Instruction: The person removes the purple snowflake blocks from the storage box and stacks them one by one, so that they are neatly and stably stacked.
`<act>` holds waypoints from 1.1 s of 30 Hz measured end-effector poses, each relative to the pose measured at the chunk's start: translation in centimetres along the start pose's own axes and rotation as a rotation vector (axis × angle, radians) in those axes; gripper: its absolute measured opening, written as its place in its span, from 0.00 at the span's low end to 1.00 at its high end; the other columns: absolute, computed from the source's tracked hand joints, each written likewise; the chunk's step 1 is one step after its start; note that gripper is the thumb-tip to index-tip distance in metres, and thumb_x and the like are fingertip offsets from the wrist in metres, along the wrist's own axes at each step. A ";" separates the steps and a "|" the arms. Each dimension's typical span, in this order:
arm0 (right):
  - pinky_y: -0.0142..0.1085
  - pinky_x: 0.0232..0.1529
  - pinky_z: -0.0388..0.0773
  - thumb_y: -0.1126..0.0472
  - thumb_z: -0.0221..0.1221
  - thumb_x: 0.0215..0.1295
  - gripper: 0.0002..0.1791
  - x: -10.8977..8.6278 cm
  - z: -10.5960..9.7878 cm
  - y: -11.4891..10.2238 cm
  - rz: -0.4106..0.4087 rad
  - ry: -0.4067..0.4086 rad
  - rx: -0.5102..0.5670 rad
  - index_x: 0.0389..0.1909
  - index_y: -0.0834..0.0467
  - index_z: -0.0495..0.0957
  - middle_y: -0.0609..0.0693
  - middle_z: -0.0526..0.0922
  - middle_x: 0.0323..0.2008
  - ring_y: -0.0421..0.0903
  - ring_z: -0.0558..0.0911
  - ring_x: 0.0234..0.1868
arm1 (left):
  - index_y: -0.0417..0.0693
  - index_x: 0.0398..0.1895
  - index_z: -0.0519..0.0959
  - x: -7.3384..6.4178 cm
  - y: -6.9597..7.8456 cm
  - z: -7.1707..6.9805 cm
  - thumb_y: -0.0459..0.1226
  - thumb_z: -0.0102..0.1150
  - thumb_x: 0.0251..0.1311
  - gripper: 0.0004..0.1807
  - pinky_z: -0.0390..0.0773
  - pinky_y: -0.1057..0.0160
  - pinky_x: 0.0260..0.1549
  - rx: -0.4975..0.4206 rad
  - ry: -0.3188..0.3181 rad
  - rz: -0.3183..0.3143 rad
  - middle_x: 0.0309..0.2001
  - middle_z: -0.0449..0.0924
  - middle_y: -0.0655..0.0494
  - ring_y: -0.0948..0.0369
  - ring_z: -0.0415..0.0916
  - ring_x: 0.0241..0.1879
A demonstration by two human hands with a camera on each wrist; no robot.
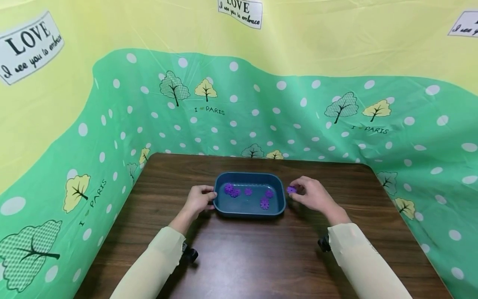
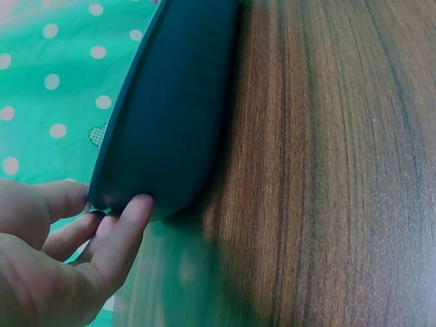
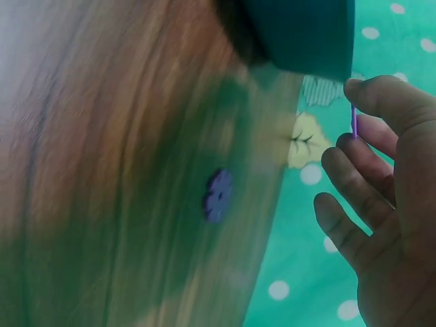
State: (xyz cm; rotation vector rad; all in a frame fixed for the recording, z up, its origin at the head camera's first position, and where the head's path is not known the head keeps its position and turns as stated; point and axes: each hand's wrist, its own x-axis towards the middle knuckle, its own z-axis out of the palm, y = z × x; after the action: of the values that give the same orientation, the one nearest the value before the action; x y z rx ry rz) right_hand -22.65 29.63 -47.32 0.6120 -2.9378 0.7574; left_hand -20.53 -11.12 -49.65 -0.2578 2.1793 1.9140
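A dark blue rectangular tub sits on the table with several purple flower-shaped discs in it. My left hand holds the tub's left end, thumb at the rim and fingers against the outer wall, as the left wrist view shows near the tub wall. Just beyond the tub's right end, my right hand pinches one purple disc between thumb and fingers. The right wrist view shows this held disc edge-on. Another purple disc lies on the table below the right hand.
The dark wood table has a polka-dotted green and yellow cloth hanging behind it and at both sides. A black wrist camera is strapped at the left sleeve, another at the right.
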 end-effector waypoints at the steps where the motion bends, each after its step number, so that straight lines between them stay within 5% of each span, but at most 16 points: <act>1: 0.48 0.44 0.86 0.58 0.71 0.63 0.15 -0.2 0.0 0.3 0.005 0.001 -0.007 0.49 0.58 0.85 0.51 0.84 0.43 0.51 0.83 0.44 | 0.28 0.61 0.76 0.0 0.0 0.0 0.29 0.60 0.70 0.19 0.91 0.49 0.42 0.001 0.000 -0.001 0.48 0.81 0.36 0.47 0.85 0.44; 18: 0.57 0.49 0.84 0.52 0.69 0.66 0.20 -2.7 0.3 4.3 0.207 -0.059 -0.037 0.53 0.59 0.83 0.58 0.83 0.48 0.56 0.81 0.48 | 0.28 0.61 0.77 0.2 -0.1 -0.1 0.28 0.60 0.69 0.19 0.90 0.48 0.43 -0.014 -0.001 -0.002 0.50 0.81 0.35 0.46 0.85 0.46; 33: 0.56 0.48 0.84 0.54 0.68 0.65 0.18 -3.5 1.5 5.9 0.168 -0.055 -0.059 0.51 0.60 0.84 0.58 0.84 0.47 0.56 0.83 0.47 | 0.28 0.61 0.77 0.2 -0.3 -0.1 0.28 0.60 0.69 0.19 0.91 0.52 0.39 -0.024 -0.002 0.007 0.47 0.82 0.39 0.47 0.85 0.46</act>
State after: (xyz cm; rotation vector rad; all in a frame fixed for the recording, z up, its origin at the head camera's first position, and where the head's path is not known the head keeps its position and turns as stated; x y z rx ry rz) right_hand -21.65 34.87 -51.79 0.3923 -3.0797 0.6744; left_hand -20.65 -11.27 -49.96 -0.2524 2.1598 1.9447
